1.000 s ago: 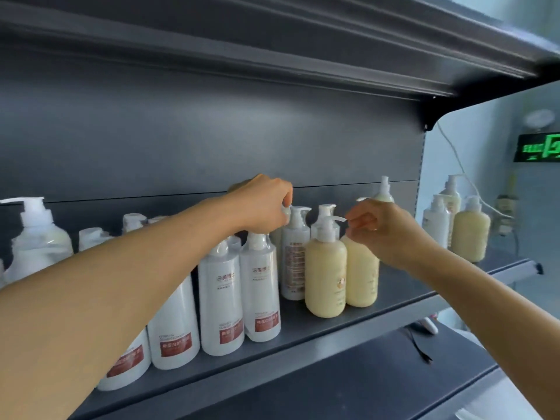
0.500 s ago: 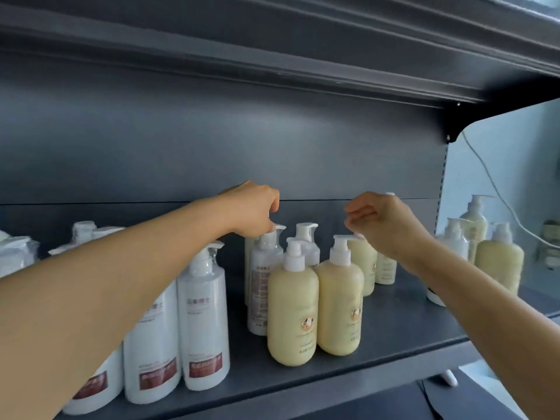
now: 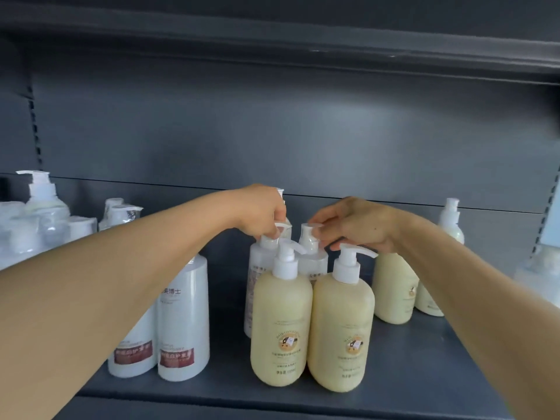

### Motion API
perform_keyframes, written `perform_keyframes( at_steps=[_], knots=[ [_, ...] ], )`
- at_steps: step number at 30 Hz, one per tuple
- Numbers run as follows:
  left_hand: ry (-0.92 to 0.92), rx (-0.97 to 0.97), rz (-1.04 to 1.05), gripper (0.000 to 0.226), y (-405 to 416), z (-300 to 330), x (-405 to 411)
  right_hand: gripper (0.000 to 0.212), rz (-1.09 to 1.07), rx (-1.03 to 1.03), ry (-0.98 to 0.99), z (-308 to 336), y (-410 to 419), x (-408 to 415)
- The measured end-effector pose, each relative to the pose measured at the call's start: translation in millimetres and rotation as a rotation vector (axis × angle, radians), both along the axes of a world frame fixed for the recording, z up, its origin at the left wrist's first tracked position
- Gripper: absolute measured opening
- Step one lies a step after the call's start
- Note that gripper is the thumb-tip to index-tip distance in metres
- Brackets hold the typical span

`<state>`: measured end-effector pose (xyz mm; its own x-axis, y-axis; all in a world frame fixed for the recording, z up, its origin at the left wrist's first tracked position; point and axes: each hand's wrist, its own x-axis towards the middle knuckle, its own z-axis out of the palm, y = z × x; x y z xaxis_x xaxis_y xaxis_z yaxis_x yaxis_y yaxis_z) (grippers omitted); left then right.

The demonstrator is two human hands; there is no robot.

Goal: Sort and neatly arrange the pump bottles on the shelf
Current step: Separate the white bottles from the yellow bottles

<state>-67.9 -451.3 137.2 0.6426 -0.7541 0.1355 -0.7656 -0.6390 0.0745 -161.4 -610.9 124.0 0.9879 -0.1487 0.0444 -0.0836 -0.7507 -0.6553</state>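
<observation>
Hands meet at frame centre in the head view: left hand [image 3: 263,214] pinches the pump of a white bottle [image 3: 258,268], right hand [image 3: 357,223] pinches its neighbour's pump [image 3: 310,234], behind two cream bottles [image 3: 281,325] on the shelf [image 3: 409,380]. Likely straightening nozzles; next, matching their direction.

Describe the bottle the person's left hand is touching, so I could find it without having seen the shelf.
On the dark grey shelf, find the two cream-yellow pump bottles standing side by side at the front. Two white bottles stand directly behind them. The left hand pinches the pump of the left white bottle; the right hand is at the other one's pump.
</observation>
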Motion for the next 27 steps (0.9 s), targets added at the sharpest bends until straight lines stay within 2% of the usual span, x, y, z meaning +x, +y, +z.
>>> perform_keyframes(
  at_steps=[4,14,21,27],
  knots=[
    [0.019,0.002,0.043,0.009,5.2,0.5,5.2,0.009,0.005,-0.132,-0.028,-1.3,-2.5,4.1],
    [0.034,-0.132,0.104,0.004,34.1,14.9,14.7,0.005,-0.067,0.014,-0.103,4.8,6.2,10.8],
    [0.114,-0.249,0.081,0.02,50.0,20.6,33.7,0.005,-0.086,0.042,-0.143,18.9,23.0,19.0],
    [0.182,-0.224,0.063,0.02,63.3,21.1,46.2,0.009,-0.111,0.029,-0.14,22.6,41.7,29.9]
  ],
)
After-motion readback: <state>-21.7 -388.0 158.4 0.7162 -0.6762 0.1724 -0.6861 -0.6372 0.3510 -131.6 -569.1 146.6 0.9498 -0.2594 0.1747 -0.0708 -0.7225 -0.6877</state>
